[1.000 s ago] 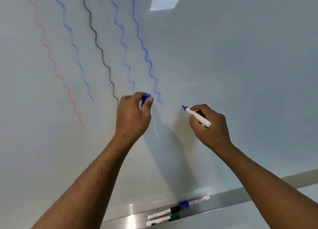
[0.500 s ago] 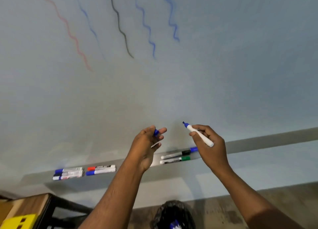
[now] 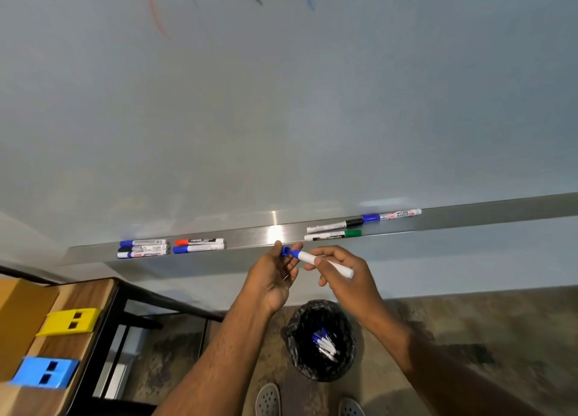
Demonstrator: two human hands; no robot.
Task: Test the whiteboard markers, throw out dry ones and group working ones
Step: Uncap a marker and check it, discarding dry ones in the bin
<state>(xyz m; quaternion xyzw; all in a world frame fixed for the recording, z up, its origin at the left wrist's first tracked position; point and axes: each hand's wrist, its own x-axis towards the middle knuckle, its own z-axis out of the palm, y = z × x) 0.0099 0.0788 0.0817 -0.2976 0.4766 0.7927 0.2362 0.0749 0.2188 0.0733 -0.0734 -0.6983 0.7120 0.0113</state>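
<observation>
— Just below the tray, in front of our chest, we bring the two halves together: our right hand pinches the white barrel of the blue marker between thumb and curled fingers, tip pointing left, and our left hand holds the blue cap in its fingertips, mouth toward the tip. The cap looks to be just meeting the tip; whether it has seated we cannot tell.

— Why hold it there rather than over the tray?

— We judge that the spot leaves both choices open. The bin, lined in black plastic, stands on the floor almost straight under our hands and already has several blue-capped markers in it. The grouped markers lie to our left on the tray, in two tidy clusters, side by side. Three others lie further right, well apart from those, so we take them for the untested ones.

— And which way does this one go?

— From here we cannot say; nothing now shows how it wrote.

— What about the board and the room?

— The whiteboard is glossy and pale, with the ends of red, black and blue wavy lines at its top edge. A wooden table at lower left carries a yellow block and a blue block. The floor is mottled concrete, and our shoes show at the bottom.
</observation>
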